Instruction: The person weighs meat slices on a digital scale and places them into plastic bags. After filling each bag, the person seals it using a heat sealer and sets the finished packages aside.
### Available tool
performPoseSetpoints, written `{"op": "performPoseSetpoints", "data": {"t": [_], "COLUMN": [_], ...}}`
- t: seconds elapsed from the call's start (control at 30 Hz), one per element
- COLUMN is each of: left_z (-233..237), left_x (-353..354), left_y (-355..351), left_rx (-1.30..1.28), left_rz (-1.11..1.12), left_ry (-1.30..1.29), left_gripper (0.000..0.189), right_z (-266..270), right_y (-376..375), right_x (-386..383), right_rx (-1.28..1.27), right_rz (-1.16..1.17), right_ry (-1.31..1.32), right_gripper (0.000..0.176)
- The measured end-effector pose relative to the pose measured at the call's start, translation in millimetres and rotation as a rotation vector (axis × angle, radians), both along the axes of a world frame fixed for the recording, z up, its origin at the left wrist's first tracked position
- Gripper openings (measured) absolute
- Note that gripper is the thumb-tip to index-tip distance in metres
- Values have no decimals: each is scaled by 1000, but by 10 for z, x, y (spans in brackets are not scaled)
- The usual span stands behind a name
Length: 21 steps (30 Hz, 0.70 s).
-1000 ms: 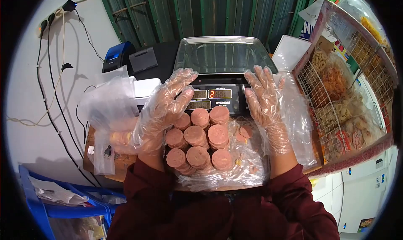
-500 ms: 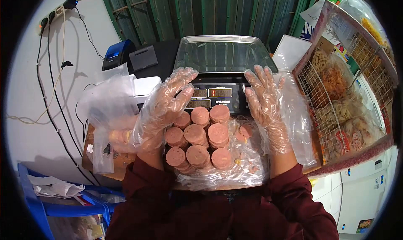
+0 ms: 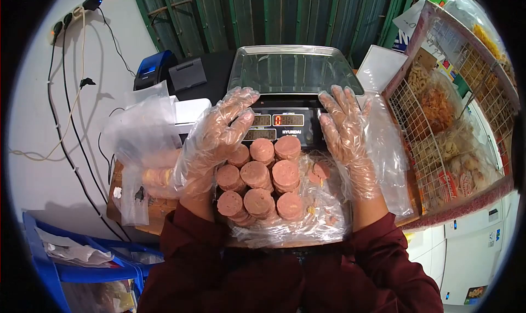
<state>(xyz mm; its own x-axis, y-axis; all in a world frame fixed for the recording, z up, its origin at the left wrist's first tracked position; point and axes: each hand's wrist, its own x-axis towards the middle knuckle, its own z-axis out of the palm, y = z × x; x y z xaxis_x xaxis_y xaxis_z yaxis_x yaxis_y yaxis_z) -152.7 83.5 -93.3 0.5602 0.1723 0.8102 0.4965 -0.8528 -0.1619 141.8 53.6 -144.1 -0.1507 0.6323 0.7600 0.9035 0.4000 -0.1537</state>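
Both my hands wear clear plastic gloves and rest at either side of a black digital scale (image 3: 293,140) with a metal tray (image 3: 290,72) on top. My left hand (image 3: 222,127) lies at the scale's left side, fingers stretched forward and nothing held. On the right, my right hand (image 3: 345,124) is spread with its fingertips near the tray's front corner. Between my forearms stand several stacks of round pink sausage slices (image 3: 257,176) on a clear plastic sheet (image 3: 326,220). One loose slice (image 3: 319,173) lies right of the stacks, with small crumbs nearby.
Clear plastic bags (image 3: 137,127) lie left of my left hand, and another flat bag (image 3: 389,159) is at the right. A wire rack (image 3: 408,107) with bagged food borders the table's right. A blue printer (image 3: 153,69) stands at the back left, a blue plastic chair (image 3: 82,272) below.
The scale's lit display digit differs from before. My hands and the sausage slices have hardly moved.
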Motion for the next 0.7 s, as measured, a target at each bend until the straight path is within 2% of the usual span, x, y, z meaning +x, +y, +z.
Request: {"op": "performPoseSetpoints", "data": {"t": [0.27, 0.33, 0.43, 0.47, 0.53, 0.7], "left_z": [-27, -18, -9, -16, -46, -66], "left_x": [0, 9, 20, 16, 1, -16], "left_y": [-2, -50, -53, -49, -28, 9], "left_rx": [10, -49, -192, -192, -33, 0], "left_rz": [-17, 57, 9, 9, 57, 26], "left_ry": [-34, -20, -84, -84, -16, -8], "left_gripper": [12, 13, 14, 14, 15, 15], "right_z": [17, 43, 25, 19, 11, 47], "right_y": [-10, -25, -14, -9, 1, -19], "right_x": [-9, -22, -19, -18, -13, -18], "right_rx": [35, 13, 18, 18, 34, 29], "right_rz": [-1, -13, -14, -13, -7, -8], "right_ry": [-14, -11, -4, -3, -1, -14], "right_gripper": [42, 41, 40, 40, 40, 40]}}
